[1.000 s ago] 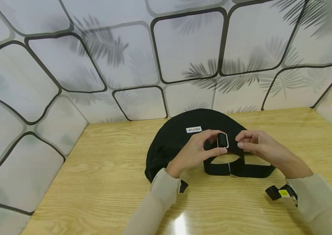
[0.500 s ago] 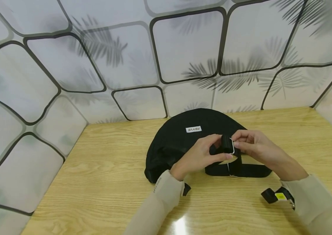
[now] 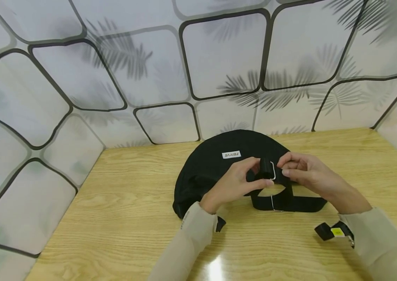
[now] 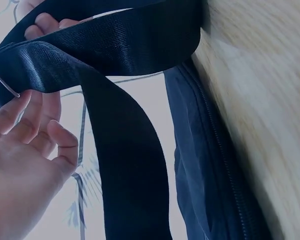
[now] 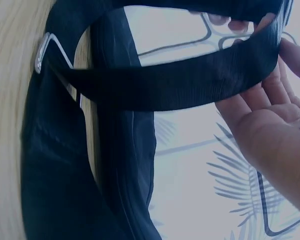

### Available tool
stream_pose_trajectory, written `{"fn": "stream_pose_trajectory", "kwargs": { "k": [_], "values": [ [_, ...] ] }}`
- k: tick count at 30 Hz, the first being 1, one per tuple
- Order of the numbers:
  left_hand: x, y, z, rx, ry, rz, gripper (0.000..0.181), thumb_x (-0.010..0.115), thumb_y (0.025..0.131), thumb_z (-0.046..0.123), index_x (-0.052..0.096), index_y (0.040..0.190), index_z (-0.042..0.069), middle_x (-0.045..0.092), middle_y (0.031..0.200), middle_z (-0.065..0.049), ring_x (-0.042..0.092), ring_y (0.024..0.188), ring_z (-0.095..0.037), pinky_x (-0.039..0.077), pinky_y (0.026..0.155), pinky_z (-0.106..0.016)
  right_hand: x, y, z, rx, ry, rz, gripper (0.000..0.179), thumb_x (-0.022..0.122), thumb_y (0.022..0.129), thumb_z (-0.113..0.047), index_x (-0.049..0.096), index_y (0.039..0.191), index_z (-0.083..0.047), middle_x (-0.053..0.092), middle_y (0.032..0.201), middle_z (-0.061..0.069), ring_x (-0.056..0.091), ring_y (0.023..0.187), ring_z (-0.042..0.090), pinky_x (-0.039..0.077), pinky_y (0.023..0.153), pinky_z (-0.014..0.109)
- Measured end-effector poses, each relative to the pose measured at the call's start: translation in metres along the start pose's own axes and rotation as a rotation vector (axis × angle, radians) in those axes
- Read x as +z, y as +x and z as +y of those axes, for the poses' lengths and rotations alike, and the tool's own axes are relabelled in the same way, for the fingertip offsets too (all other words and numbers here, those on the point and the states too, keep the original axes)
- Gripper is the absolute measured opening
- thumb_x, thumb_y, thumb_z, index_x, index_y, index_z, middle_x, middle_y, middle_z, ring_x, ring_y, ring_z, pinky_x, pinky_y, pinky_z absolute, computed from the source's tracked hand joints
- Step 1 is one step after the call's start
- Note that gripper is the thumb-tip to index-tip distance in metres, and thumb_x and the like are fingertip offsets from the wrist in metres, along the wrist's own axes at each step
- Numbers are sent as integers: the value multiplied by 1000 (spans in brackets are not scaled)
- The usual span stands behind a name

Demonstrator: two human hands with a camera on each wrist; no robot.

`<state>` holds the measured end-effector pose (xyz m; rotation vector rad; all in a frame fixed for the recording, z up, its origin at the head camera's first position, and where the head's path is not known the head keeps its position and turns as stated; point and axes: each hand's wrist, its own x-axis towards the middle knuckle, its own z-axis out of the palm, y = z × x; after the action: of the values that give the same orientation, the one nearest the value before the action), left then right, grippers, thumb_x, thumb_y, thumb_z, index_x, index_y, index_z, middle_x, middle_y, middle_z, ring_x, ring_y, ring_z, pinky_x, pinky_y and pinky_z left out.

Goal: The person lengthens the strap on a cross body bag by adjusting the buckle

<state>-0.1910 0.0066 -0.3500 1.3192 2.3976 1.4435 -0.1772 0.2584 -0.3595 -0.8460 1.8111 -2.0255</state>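
A black fabric bag with a white label lies on the table. In the head view my left hand holds a folded part of the bag's black strap between thumb and fingers, at a metal slider buckle. Just right of that buckle, the thumb and index finger of my right hand pinch the strap. The strap hangs as a loop in the right wrist view, by my right hand. A second metal slider sits lower on the strap, by the tabletop.
The wooden table spreads to the left and in front of the bag. A patterned white backdrop stands close behind the bag. Black wrist bands hang below the sleeves.
My left hand moved the buckle right, up to the right fingers, then slightly back left. The right hand moved a little left, then back. The bag's body stays put.
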Motion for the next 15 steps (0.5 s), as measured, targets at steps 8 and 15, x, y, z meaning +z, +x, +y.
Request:
{"fn": "stream_pose_trajectory", "kwargs": {
  "k": [8,15],
  "values": [
    [6,-1,2,-21,80,-60,21,74,97,22,58,95,9,50,94,-2,50,79,-15,39,68,-16,11,4,0,-26,24,15,29,43,104,10,62,112,-10,69,91,-2,59,76,7,50,66,20],
    [5,-3,3,-87,103,-60,41,80,91,25,66,126,7,53,100,1,51,82,-7,43,73,-15,11,4,-1,-22,72,14,27,43,105,9,60,116,-9,73,99,1,67,90,10,56,75,25]
  ]
}}
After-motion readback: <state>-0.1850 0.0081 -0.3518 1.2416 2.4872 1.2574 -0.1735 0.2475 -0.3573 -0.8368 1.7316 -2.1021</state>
